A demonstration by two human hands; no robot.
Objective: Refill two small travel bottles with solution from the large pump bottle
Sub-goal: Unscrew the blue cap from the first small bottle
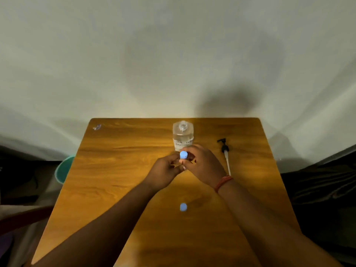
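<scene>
From the head view, both hands meet just before the open big bottle: the left hand grips a small bottle, mostly hidden, while the right hand pinches its blue cap. Capping or uncapping, I cannot tell. The second bottle stands capped nearer the person, and the pump lies to the right on the table.

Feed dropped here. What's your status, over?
Both hands, left hand and right hand, gripping blue-capped travel bottle. Large bottle open, pump lying beside it. Nothing obstructing.

I see only one piece of writing: dark print on the large bottle, low on its front. It is too blurred for me to read.
</scene>
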